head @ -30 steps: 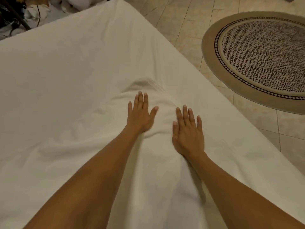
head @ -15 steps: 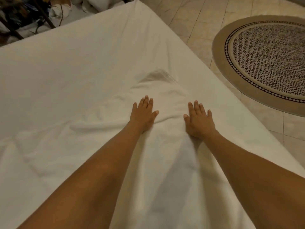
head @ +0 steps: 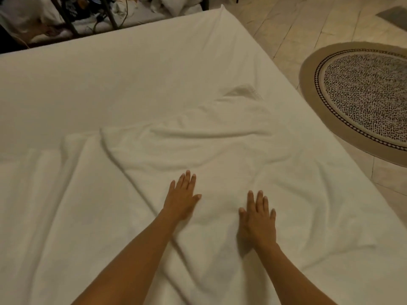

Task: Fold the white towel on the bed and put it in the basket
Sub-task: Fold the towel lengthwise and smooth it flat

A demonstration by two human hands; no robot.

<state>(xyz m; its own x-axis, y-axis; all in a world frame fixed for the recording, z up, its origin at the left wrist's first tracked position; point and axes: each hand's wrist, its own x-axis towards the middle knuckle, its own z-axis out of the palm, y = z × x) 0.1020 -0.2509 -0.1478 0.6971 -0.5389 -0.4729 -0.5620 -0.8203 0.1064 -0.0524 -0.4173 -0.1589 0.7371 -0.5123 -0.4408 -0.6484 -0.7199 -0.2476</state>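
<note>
Both palms lie flat, fingers spread: left hand (head: 181, 198) and right hand (head: 257, 220) press the rumpled white towel (head: 198, 150) beneath them.

The white towel (head: 198, 155) lies spread and wrinkled on the bed (head: 110, 80), with ridges running across it and one corner bunched up on its far side. Both hands rest flat on the towel, palms down, fingers straight: the left hand (head: 181, 198) a little farther up the towel, the right hand (head: 257, 219) beside it and apart. Right of the towel, past the bed's edge, an oval patterned rug (head: 363, 93) lies on the tiled floor (head: 286, 25). Beyond the towel, behind the bed's far edge, sits dark clutter (head: 66, 16).
</note>
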